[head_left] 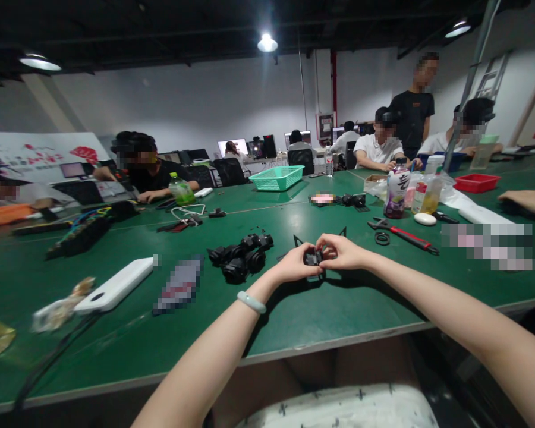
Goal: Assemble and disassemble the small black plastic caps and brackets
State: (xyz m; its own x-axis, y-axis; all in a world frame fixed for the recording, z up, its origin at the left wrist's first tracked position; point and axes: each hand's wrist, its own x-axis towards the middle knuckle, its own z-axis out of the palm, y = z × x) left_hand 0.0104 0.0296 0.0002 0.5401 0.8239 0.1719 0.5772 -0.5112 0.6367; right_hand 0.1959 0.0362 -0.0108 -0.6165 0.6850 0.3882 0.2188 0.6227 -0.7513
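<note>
Green counter [352, 312] lies beneath the left grip [298, 263] and right grip [337, 252], which meet with fingers closed around a small black part [312, 259]. Both forearms stretch forward, converging. Black pieces [238, 258] cluster just left; beyond stand a basket [276, 178] and, farther back, a pale wall [182, 95].

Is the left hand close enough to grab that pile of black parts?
Probably yes: the pile of black parts is just left of the left hand, and nothing seems to block the way. First, though, it holds a black piece.
</note>
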